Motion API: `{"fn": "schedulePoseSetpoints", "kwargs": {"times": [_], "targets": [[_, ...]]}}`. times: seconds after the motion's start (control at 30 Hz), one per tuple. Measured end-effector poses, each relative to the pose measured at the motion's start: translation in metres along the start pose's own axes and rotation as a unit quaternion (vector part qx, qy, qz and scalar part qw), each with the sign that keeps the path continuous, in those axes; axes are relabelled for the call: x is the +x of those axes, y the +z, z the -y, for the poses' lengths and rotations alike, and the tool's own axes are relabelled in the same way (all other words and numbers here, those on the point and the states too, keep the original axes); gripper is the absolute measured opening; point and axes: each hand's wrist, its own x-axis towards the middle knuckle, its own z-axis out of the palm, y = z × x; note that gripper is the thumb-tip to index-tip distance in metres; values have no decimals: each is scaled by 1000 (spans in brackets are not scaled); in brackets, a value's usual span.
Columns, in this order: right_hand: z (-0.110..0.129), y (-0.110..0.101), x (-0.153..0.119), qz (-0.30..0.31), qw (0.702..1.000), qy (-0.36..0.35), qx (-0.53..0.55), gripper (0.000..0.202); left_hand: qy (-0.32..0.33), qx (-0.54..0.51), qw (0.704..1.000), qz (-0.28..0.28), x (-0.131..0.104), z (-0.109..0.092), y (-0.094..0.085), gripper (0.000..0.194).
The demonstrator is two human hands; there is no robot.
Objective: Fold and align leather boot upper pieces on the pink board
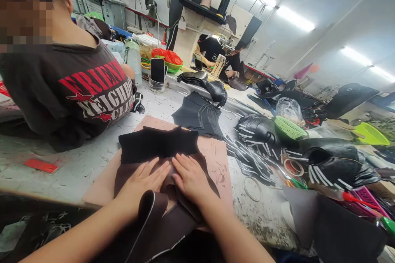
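Note:
Both my hands lie on a dark brown leather piece spread over a pinkish board. The fingers of my left hand stretch flat across it. Beside it, my right hand presses down with fingers extended, the two hands nearly meeting at the middle. A black panel with a jagged upper edge shows just beyond my fingertips. Toward me, the brown leather curls up in a loop with a pale edge and hangs over the table's front.
A person in a printed dark shirt leans on the table at left. Fanned dark panels lie beyond the board. A sewing machine stands behind; bundled black pieces and a green basket crowd the right. A phone stands in a clear container.

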Motion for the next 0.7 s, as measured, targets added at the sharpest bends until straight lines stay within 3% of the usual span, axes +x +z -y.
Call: {"fn": "schedulePoseSetpoints", "kwargs": {"times": [0.17, 0.33, 0.4, 0.5, 0.57, 0.7], "targets": [[2, -3, -5, 68, 994, 81, -23, 64, -2, 5, 1000, 10, -1, 10, -1, 44], [2, -8, -15, 34, 983, 176, -33, 69, -44, 24, 999, 4, -5, 11, -16, 50], [8, -16, -18, 17, 990, 143, -13, 62, -42, 11, 999, -11, -7, 10, -14, 48], [25, -29, -19, 20, 996, 38, 83, 53, 10, -30, 999, -20, -9, 11, -1, 44], [38, -30, -15, 26, 993, 19, 116, 50, 36, -46, 998, -12, -10, 14, 8, 44], [50, -15, -4, -3, 1000, 2, -16, 22, 64, -66, 996, 10, -11, 28, 10, 44]]}}
